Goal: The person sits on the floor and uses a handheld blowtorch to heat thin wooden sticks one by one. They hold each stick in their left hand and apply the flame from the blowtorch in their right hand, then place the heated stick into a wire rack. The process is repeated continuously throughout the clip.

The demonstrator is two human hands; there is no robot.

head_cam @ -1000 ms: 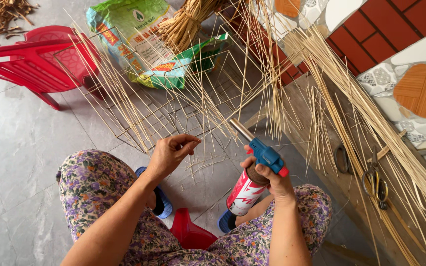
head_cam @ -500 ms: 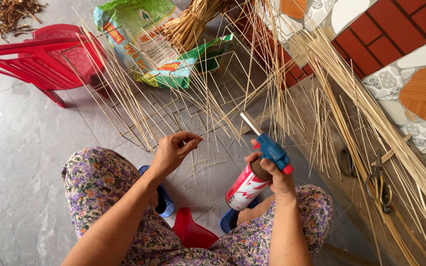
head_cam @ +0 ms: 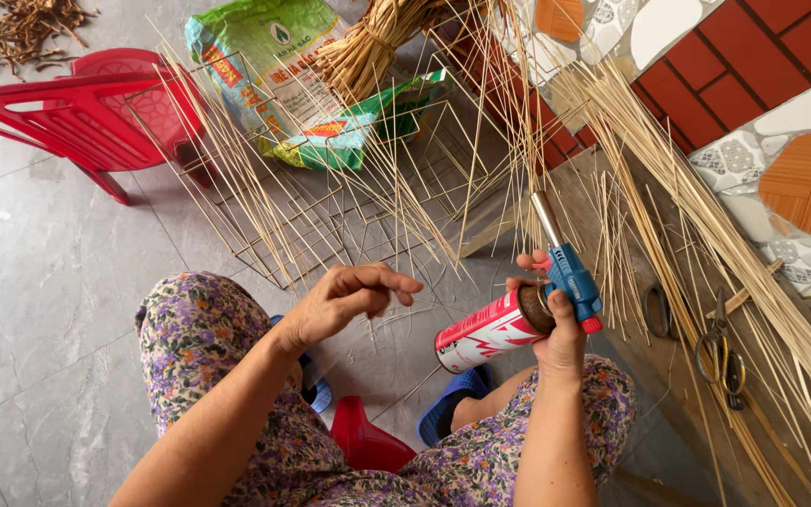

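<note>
Since the earlier frames, the gas torch has been swung so that its metal nozzle now points up and away toward the thin bamboo strips, and the red-and-white canister is tipped further onto its side, its base aimed down to the left. The canister neck and blue torch head are gripped by the right hand, whose fingers are wrapped tight around them. The left hand is held just left of the canister without touching it — its fingers are curled loosely inward, the fingertips drawn together, and whether a strip is pinched between them cannot be told.

Both hands are kept above the lap, over floral-patterned trousers. A woven frame of strips is spread on the grey tiled floor just beyond the hands. A red plastic chair is seen at upper left, and a green printed sack lies behind the frame, with a tied bundle of reeds on it. Scissors are laid on the wooden board at right — among long loose strips. Blue sandals are seen below the canister.
</note>
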